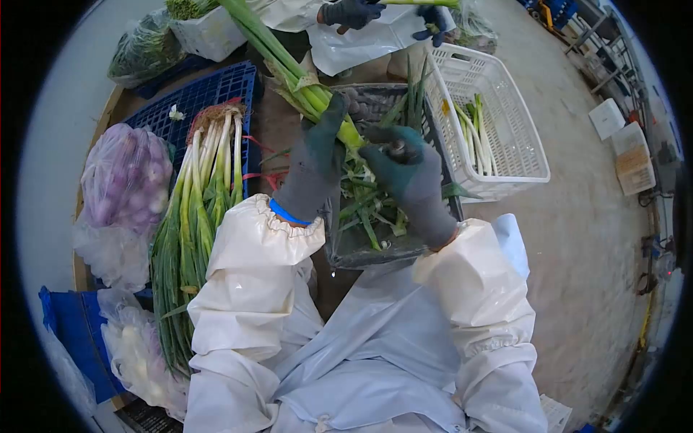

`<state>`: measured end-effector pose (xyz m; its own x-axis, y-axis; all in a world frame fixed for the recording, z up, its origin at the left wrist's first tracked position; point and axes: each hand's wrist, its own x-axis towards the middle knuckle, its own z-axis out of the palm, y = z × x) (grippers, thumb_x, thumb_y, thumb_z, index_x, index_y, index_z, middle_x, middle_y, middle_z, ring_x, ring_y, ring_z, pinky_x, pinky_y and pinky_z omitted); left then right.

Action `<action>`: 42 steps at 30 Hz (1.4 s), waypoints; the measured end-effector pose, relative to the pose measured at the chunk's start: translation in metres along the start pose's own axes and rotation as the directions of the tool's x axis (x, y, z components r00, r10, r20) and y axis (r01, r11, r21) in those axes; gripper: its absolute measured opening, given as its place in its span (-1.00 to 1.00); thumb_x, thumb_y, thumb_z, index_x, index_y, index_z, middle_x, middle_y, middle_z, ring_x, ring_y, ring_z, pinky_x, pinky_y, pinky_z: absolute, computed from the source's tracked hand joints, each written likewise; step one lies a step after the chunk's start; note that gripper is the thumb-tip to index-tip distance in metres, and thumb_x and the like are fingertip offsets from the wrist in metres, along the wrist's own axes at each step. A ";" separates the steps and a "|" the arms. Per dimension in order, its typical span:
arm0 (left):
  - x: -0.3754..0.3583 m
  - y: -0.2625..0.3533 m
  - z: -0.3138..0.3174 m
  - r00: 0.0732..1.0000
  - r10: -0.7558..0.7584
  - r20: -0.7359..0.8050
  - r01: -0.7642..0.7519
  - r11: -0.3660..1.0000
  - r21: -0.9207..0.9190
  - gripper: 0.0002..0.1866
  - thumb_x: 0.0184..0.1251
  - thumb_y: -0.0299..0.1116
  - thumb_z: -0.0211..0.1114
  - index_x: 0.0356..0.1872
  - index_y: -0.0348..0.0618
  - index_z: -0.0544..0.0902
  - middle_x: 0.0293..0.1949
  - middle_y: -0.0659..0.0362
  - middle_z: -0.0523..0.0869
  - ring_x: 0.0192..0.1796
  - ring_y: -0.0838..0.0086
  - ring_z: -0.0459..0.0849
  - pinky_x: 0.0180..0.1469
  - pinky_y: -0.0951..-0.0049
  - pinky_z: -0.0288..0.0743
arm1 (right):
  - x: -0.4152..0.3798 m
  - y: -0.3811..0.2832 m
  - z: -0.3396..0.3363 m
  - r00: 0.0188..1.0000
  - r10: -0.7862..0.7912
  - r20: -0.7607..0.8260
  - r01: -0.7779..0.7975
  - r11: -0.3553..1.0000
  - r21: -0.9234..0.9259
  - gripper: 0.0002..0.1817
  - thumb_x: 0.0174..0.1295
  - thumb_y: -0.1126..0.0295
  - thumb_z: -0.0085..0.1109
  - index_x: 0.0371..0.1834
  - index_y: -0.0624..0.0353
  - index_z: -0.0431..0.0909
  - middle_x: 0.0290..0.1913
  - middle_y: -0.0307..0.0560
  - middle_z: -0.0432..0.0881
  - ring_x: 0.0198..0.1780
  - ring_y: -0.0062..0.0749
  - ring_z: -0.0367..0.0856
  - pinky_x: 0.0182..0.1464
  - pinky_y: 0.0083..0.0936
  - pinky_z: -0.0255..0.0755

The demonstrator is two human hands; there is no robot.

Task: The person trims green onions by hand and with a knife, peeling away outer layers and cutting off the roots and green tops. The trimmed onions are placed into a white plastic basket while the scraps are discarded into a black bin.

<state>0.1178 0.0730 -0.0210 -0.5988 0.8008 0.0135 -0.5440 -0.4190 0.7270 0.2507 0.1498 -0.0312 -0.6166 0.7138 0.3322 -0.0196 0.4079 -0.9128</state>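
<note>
Gripping a thick green stalk (310, 94), the left hand (315, 162) held it slanted over a dark bin (354, 258). The right hand (410, 169) met its lower end, its grip curled round a dark object (398, 151) mostly hidden by the glove. Green trimmings (368, 209) filled the bin towards its near edge. Inside the white crate (523, 119), pale-stemmed scallions (475, 141) lay along the left side. Leeks (191, 195) lay by the blue pallet's (155, 119) right edge. One clear bag (115, 245) held purple bulbs (123, 173); another's (141, 353) contents were unclear. The frame cut off the stalk's top and a co-worker, whose gloved hands (352, 13) showed.
</note>
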 end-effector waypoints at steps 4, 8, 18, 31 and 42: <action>0.011 -0.023 -0.046 0.926 0.223 0.305 -0.363 0.750 0.552 -0.73 0.45 -0.39 0.12 0.09 -0.25 0.52 -0.18 0.16 0.63 -0.09 0.42 0.65 -0.10 0.43 0.56 | -0.005 0.001 0.004 0.922 -0.386 0.024 0.355 0.822 -0.446 -0.74 -0.02 0.35 0.36 -0.24 0.17 0.62 -0.27 0.02 0.60 -0.32 -0.06 0.64 -0.32 -0.27 0.50; -0.005 -0.022 -0.019 0.937 0.242 0.252 -0.314 0.899 0.305 -0.74 0.47 -0.43 0.06 0.10 -0.27 0.51 -0.21 0.13 0.64 -0.10 0.38 0.67 -0.08 0.39 0.58 | -0.008 -0.002 0.002 0.928 -0.354 0.111 0.359 0.781 -0.511 -0.73 -0.09 0.39 0.39 -0.29 0.15 0.57 -0.27 0.03 0.60 -0.30 0.02 0.62 -0.30 -0.25 0.49; 0.002 -0.003 0.004 0.994 -0.093 0.061 0.099 0.990 -0.096 -0.64 0.36 -0.37 0.28 0.12 -0.23 0.49 -0.05 0.06 0.64 0.01 0.26 0.67 0.10 0.30 0.53 | 0.007 0.014 0.000 0.982 0.112 -0.149 -0.119 0.992 -0.036 -0.86 0.13 0.41 0.20 -0.31 0.24 0.54 -0.48 0.00 0.59 -0.45 -0.20 0.64 -0.38 -0.30 0.48; 0.029 0.048 -0.071 0.947 0.319 -0.046 -0.320 0.948 -0.001 -0.65 0.44 -0.25 0.24 0.15 -0.14 0.48 -0.02 0.15 0.63 0.02 0.41 0.62 0.09 0.46 0.53 | 0.037 0.058 -0.094 0.879 0.477 -0.003 -0.263 0.490 0.831 -0.83 0.30 0.34 0.12 -0.19 0.22 0.55 -0.48 -0.14 0.54 -0.45 -0.44 0.53 -0.39 -0.50 0.47; 0.032 0.069 -0.111 0.857 0.514 -0.012 -0.446 0.755 0.481 -0.82 0.41 -0.54 0.14 -0.02 -0.23 0.52 -0.21 0.15 0.60 -0.14 0.42 0.62 -0.01 0.32 0.61 | 0.036 -0.014 -0.183 0.908 0.170 -0.383 -0.014 0.925 0.379 -0.76 0.29 0.30 0.16 -0.14 0.25 0.60 -0.42 -0.18 0.55 -0.50 -0.57 0.48 -0.42 -0.56 0.43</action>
<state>-0.0037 0.0220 -0.0468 -0.8004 0.4659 0.3773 0.1393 -0.4676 0.8729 0.3728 0.2745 0.0374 -0.2614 0.9357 0.2369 -0.3083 0.1517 -0.9391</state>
